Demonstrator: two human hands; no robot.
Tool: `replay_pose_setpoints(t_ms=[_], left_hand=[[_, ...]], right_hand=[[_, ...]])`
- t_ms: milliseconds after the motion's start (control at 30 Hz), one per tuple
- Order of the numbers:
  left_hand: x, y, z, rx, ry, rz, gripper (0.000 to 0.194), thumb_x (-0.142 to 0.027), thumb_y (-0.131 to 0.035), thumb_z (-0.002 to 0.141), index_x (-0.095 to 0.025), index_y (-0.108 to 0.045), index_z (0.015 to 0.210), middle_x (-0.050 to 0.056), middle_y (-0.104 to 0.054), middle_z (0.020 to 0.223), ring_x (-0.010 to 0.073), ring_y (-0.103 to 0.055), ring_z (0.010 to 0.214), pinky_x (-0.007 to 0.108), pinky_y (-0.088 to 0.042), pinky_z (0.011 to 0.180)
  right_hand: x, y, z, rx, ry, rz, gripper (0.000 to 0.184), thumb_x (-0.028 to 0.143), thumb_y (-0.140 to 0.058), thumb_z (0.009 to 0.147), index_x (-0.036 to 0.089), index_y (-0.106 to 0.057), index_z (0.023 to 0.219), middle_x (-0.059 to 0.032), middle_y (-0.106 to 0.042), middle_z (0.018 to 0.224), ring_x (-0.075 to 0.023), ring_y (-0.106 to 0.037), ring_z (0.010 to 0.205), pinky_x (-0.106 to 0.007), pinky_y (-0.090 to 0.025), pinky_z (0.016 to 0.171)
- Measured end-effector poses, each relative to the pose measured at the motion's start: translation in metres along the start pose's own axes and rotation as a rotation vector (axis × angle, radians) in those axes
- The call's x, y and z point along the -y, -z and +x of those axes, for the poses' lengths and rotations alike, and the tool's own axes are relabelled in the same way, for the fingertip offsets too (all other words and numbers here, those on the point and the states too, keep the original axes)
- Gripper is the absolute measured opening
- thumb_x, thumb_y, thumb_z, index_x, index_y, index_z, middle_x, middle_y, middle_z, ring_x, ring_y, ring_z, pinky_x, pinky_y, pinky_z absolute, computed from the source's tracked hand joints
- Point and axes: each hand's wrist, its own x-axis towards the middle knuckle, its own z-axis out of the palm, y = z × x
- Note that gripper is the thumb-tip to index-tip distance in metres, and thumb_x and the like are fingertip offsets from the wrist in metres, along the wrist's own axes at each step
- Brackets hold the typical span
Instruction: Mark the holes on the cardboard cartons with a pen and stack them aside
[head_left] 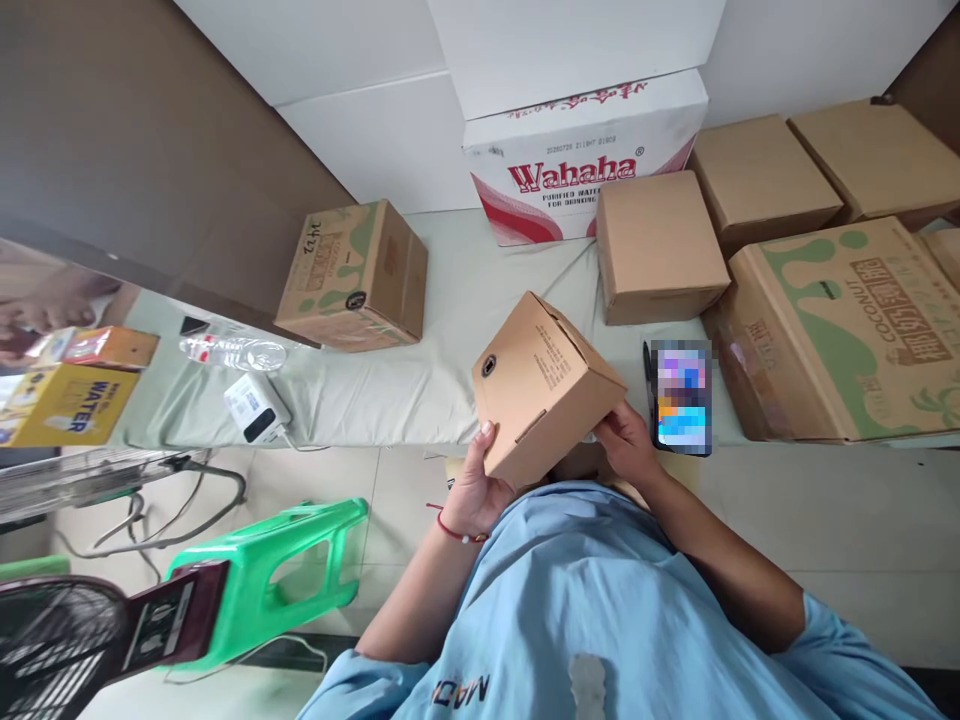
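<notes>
A small brown cardboard box [517,365] with printed text and a round black mark is held tilted in front of my body, over the table's front edge. My left hand [478,490], with a red string bracelet at its wrist, grips the near left corner, the thumb on the box's face. Round the right end of the box my right hand [626,440] is closed, its fingers partly hidden underneath. A phone [682,395] with a lit, blurred screen lies just right of my right hand.
Behind stand a white Wahaha carton [517,220], a plain brown box [660,240] and a coconut carton [847,330]. Leftward are another coconut carton [345,270], a plastic bottle [240,350] and a white power bank [256,407]. A green stool [262,570] and a fan [60,640] stand below left.
</notes>
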Motion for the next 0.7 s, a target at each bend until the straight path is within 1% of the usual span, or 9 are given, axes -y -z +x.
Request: replay_pose_setpoints(t_ms=[100, 167, 333, 400, 467, 533, 567, 633, 700], left_hand=[[-0.01, -0.003, -0.004, 0.032, 0.019, -0.031, 0.068, -0.071, -0.086, 0.085, -0.026, -0.07, 0.133, 0.009, -0.082, 0.126, 0.033, -0.08, 0.116, 0.046, -0.071, 0.091], [-0.018, -0.005, -0.007, 0.054, 0.023, -0.048, 0.067, -0.074, -0.083, 0.087, -0.028, -0.071, 0.134, 0.008, -0.082, 0.128, 0.0321, -0.08, 0.115, 0.046, -0.072, 0.089], [-0.037, -0.016, -0.008, 0.103, 0.028, -0.049, 0.067, -0.082, -0.08, 0.085, -0.029, -0.075, 0.126, 0.006, -0.082, 0.127, 0.0277, -0.081, 0.108, 0.042, -0.07, 0.092], [-0.043, -0.021, -0.007, 0.125, 0.016, -0.005, 0.068, -0.084, -0.076, 0.086, -0.028, -0.075, 0.124, 0.007, -0.082, 0.126, 0.0284, -0.08, 0.111, 0.042, -0.069, 0.092], [-0.046, -0.025, -0.007, 0.135, -0.015, 0.039, 0.067, -0.085, -0.072, 0.089, -0.028, -0.074, 0.125, 0.008, -0.081, 0.127, 0.0307, -0.079, 0.116, 0.045, -0.069, 0.093], [-0.047, -0.028, -0.007, 0.112, -0.05, 0.041, 0.065, -0.083, -0.073, 0.09, -0.03, -0.073, 0.128, 0.007, -0.081, 0.129, 0.0309, -0.079, 0.116, 0.045, -0.07, 0.09], [-0.047, -0.029, -0.007, 0.084, -0.063, 0.03, 0.065, -0.08, -0.077, 0.088, -0.03, -0.072, 0.129, 0.006, -0.081, 0.129, 0.0299, -0.08, 0.113, 0.043, -0.071, 0.086], [-0.047, -0.028, -0.007, 0.013, -0.094, 0.025, 0.065, -0.076, -0.084, 0.085, -0.029, -0.072, 0.129, 0.006, -0.081, 0.124, 0.0273, -0.082, 0.101, 0.037, -0.071, 0.073], [-0.047, -0.025, -0.006, -0.052, -0.182, 0.093, 0.065, -0.073, -0.085, 0.084, -0.025, -0.073, 0.126, 0.008, -0.083, 0.116, 0.0266, -0.082, 0.09, 0.034, -0.068, 0.063]], right_hand=[[0.003, -0.001, -0.001, 0.011, 0.017, 0.02, 0.021, 0.038, -0.07, 0.095, 0.03, -0.074, 0.114, -0.0046, -0.073, 0.123, -0.0241, -0.071, 0.119, -0.046, -0.062, 0.11], [0.005, -0.001, -0.001, 0.014, 0.024, 0.031, 0.021, 0.038, -0.071, 0.095, 0.031, -0.074, 0.114, -0.0053, -0.071, 0.128, -0.0245, -0.069, 0.122, -0.047, -0.063, 0.111], [0.007, -0.001, -0.001, 0.024, 0.04, 0.059, 0.02, 0.038, -0.072, 0.097, 0.031, -0.075, 0.116, -0.0053, -0.069, 0.129, -0.0221, -0.069, 0.117, -0.047, -0.064, 0.111], [0.008, 0.0, -0.002, 0.035, 0.051, 0.066, 0.019, 0.038, -0.071, 0.099, 0.031, -0.075, 0.117, -0.005, -0.068, 0.13, -0.0209, -0.068, 0.116, -0.046, -0.064, 0.112], [0.009, 0.0, -0.002, 0.036, 0.052, 0.062, 0.02, 0.041, -0.071, 0.1, 0.031, -0.075, 0.117, -0.005, -0.068, 0.131, -0.0208, -0.068, 0.117, -0.047, -0.064, 0.113], [0.008, 0.0, -0.002, 0.026, 0.045, 0.053, 0.023, 0.045, -0.073, 0.099, 0.031, -0.075, 0.117, -0.0055, -0.069, 0.13, -0.0215, -0.068, 0.117, -0.048, -0.064, 0.113], [0.008, -0.001, -0.002, 0.023, 0.037, 0.051, 0.025, 0.047, -0.074, 0.098, 0.03, -0.075, 0.117, -0.0058, -0.069, 0.13, -0.0219, -0.068, 0.117, -0.049, -0.064, 0.113], [0.009, -0.001, -0.002, 0.01, -0.003, 0.066, 0.029, 0.05, -0.078, 0.095, 0.03, -0.074, 0.116, -0.0059, -0.071, 0.128, -0.0228, -0.069, 0.116, -0.05, -0.064, 0.112], [0.013, 0.0, -0.002, -0.018, -0.084, 0.116, 0.034, 0.054, -0.079, 0.094, 0.031, -0.072, 0.118, -0.0057, -0.074, 0.124, -0.0238, -0.071, 0.113, -0.051, -0.066, 0.108]])
